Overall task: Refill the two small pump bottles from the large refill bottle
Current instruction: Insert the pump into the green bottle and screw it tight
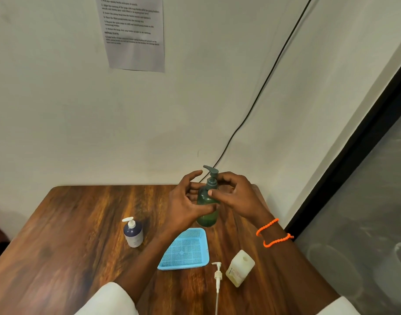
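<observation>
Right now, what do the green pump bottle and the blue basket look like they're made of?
Green pump bottle: seemingly translucent plastic, smooth and glossy, with liquid showing through its lower part. Blue basket: likely moulded plastic, matte, its base a perforated grid.

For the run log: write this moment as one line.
left hand holds green bottle | right hand at its pump collar | white pump lies on table | basket empty

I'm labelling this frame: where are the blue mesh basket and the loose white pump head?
Blue mesh basket [201, 233]: head view, far rim.
Loose white pump head [217, 275]: head view, collar.
</observation>
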